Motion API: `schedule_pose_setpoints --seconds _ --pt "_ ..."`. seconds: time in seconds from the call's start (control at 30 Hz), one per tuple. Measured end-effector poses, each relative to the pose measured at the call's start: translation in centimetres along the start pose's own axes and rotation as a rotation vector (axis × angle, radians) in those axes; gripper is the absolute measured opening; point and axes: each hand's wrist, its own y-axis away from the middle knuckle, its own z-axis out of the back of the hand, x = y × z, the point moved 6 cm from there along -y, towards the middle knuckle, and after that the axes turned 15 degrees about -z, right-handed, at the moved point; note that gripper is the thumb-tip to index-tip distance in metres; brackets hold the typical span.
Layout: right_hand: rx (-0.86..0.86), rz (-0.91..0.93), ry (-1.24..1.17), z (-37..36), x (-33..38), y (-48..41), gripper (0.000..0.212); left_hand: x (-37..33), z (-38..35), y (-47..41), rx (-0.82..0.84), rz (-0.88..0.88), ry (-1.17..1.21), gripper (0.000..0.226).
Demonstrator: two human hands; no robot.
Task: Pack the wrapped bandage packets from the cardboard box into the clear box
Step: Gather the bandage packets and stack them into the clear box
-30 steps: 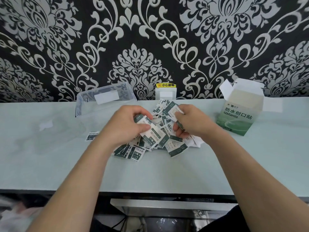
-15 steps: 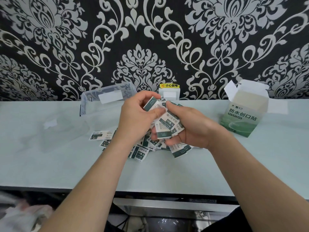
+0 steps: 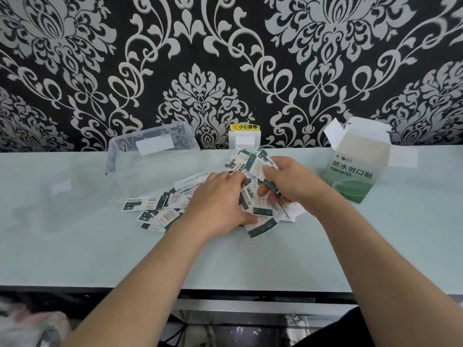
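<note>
Several green-and-white wrapped bandage packets (image 3: 160, 209) lie in a loose pile mid-table. My left hand (image 3: 218, 199) lies palm down on the pile, its fingers curled into the packets and its thumb along a lower packet. My right hand (image 3: 288, 186) is just to the right, fingers curled round a bunch of packets that stick out above it. The clear box (image 3: 150, 149) stands open and tilted at the back left, apart from both hands. Back right stands the green-and-white cardboard box (image 3: 355, 169), its flaps open.
A clear lid (image 3: 62, 196) with a small white label lies flat on the table's left part. A white wall socket with a yellow warning sticker (image 3: 244, 139) sits behind the pile. The table's front edge (image 3: 225, 288) runs below my forearms.
Both hands have come down from holding a raised stack of packets to the pile on the table. The camera view has shifted slightly.
</note>
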Motion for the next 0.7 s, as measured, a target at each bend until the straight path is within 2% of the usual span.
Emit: schedule_pose_setpoints --seconds 0.2,0.3,0.43,0.53,0.63,0.7 --pt "0.022 -0.016 0.048 -0.1 -0.2 0.0 0.021 1.7 1.9 0.9 -0.073 0.113 0.309 0.031" --pt "0.035 -0.007 -0.023 0.0 -0.1 0.0 0.020 3.7 3.4 2.1 -0.095 0.164 0.494 0.020" --pt "0.216 -0.050 -0.367 -1.1 0.3 0.4 0.022 5.9 5.2 3.4 -0.217 0.199 0.758 0.015" --pt "0.335 -0.070 -0.374 -3.3 0.9 0.8 0.025 6.5 5.7 3.8 -0.255 0.181 0.877 0.014" --pt "0.278 -0.036 -0.298 -3.9 1.6 0.7 0.026 6.7 6.0 4.0 -0.286 0.164 0.972 0.012" --pt "0.237 -0.017 -0.343 -3.6 1.9 0.6 0.026 6.7 6.3 4.1 -0.340 0.149 1.084 0.011"
